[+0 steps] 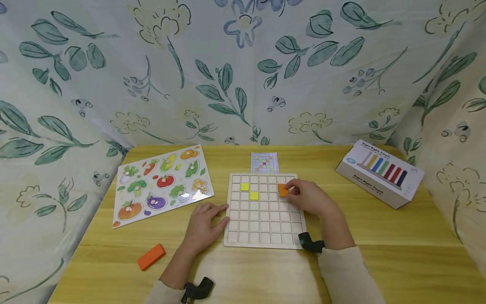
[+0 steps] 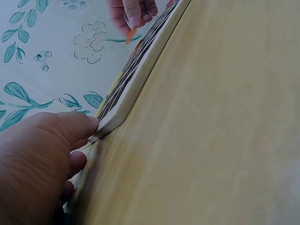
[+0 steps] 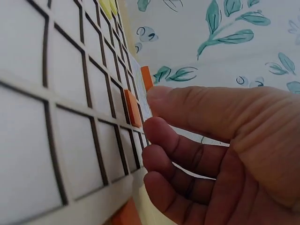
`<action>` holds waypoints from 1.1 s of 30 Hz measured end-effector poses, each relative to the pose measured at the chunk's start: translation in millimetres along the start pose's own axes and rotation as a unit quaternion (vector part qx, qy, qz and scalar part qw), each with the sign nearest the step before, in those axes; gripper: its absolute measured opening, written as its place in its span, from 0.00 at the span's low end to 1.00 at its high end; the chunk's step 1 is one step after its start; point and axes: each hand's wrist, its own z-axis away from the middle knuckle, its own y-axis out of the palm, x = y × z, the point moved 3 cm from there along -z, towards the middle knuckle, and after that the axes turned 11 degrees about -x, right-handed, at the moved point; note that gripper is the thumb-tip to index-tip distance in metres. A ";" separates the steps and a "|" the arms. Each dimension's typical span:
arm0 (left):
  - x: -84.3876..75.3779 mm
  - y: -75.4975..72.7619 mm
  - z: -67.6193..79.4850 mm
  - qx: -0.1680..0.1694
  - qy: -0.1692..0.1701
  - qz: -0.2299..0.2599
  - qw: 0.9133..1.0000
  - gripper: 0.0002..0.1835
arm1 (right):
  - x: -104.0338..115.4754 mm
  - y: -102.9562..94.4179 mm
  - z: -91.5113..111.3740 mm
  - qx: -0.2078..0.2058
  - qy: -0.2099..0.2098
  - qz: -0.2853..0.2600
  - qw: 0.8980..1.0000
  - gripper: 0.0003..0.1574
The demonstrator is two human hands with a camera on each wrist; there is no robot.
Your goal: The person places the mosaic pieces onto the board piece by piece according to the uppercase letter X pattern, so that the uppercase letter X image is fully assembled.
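Observation:
A pale wooden grid board (image 1: 265,239) lies on the table with two yellow-green square tiles (image 1: 244,186) in its upper left cells. At its upper right my right hand (image 1: 309,196) pinches a small orange tile (image 3: 146,77) between thumb and fingers, over the cells. Another orange tile (image 3: 132,108) sits on the grid just beside it. My left hand (image 1: 202,224) rests at the board's left edge, its thumb and index finger touching the rim. A printed card (image 1: 264,163) with a coloured grid pattern lies at the board's far edge.
A vegetable picture board (image 1: 178,169) lies at the left. An orange block (image 1: 151,256) is on the table at front left. A white box (image 1: 379,173) stands at the back right. Patterned fabric (image 1: 243,84) hangs behind the table. Part of an orange piece (image 3: 125,215) shows below the board's edge.

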 end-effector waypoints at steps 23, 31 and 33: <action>0.7 0.2 0.3 -0.008 0.004 0.001 1.000 0.20 | 21.2 25.2 -2.5 -0.028 -0.063 0.040 0.997 0.14; 1.5 1.8 1.0 -0.011 0.010 0.000 1.000 0.21 | 13.7 23.3 -1.2 -0.019 -0.035 0.009 0.999 0.16; 1.4 1.1 1.3 -0.018 0.016 -0.001 1.000 0.21 | 10.0 18.1 -0.6 -0.017 -0.023 -0.006 1.000 0.18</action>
